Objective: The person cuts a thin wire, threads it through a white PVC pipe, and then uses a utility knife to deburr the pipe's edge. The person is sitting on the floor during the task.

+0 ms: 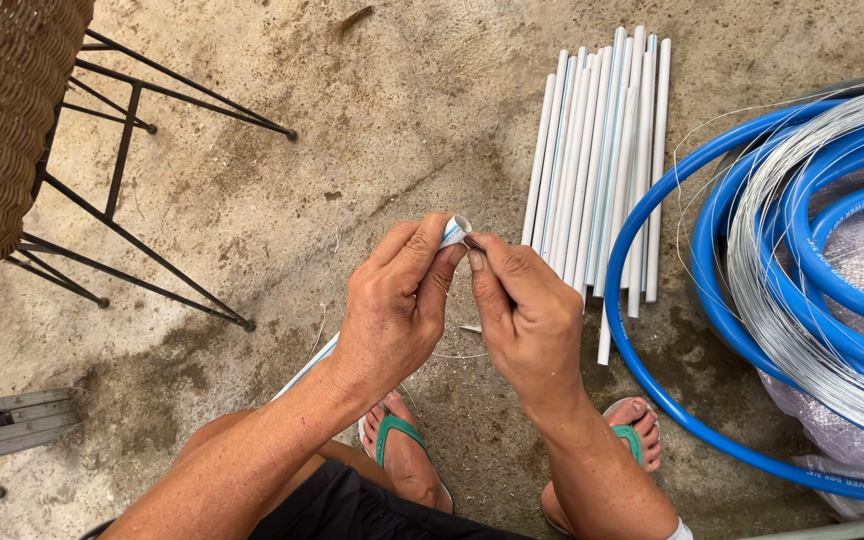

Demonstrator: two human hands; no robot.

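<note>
The left hand [392, 305] pinches a light, stiff white tube [455, 231] near its top end, at centre frame. The right hand [527, 310], at three o'clock, pinches thin, springy wire [475, 243] at the tube's mouth.

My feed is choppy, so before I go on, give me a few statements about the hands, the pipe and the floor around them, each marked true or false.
1. The left hand holds a white pipe with a blue stripe near its open end. True.
2. The right hand rests on the blue hose coil. False: its fingertips are at the pipe's open end, apart from the coil.
3. A bundle of white pipes lies on the concrete floor beyond the hands. True.
4. The silver wire coil lies under the wicker chair. False: it rests on the blue hose coil, at the right.
5. The person is barefoot. False: they wear green-strapped sandals.
</note>
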